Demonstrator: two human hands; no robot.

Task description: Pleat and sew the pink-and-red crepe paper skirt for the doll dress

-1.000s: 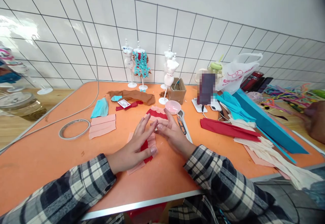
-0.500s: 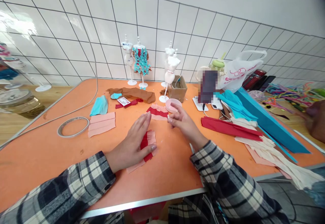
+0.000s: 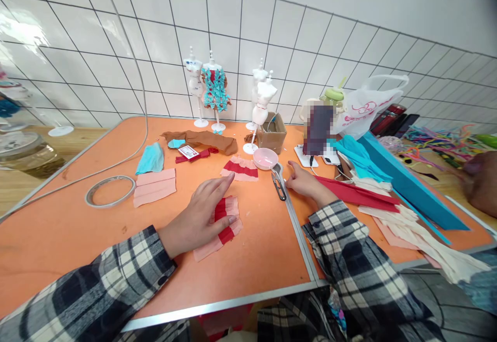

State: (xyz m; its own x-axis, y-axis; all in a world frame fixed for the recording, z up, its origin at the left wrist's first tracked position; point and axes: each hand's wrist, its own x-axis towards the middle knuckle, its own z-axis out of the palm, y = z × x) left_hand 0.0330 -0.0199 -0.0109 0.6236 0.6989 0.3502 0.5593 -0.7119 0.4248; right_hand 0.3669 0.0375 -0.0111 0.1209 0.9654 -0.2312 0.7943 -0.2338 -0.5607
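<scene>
The left hand [image 3: 200,220] covers part of the nearer pleated pink-and-red cloth piece [image 3: 232,233], hiding its left side; whether the palm presses on it or hovers cannot be told. The right hand [image 3: 306,182] hides one end of a long red cloth strip [image 3: 357,194], and its inner fingers are out of sight. Ahead of that hand a dark upright object [image 3: 320,130] is pixelated beyond naming. Both plaid sleeves run out of view at the bottom.

The left hand is flattened, palm down, fingers close together and pointing away, thumb stretched out rightward over the cloth; it grips nothing visible. The right hand has its index finger extended and the others loosely bent; whether anything is pinched there cannot be told.

The second pink-and-red piece [image 3: 240,168] lies beyond the left fingertips, near a pink bowl [image 3: 265,159]. Thread snips [image 3: 278,187] rest just left of the right hand. Between the hands, the orange tabletop [image 3: 267,243] is bare toward the metal front edge [image 3: 217,306]. A metal seam [image 3: 301,239] runs from beside the right hand down to that edge.
</scene>
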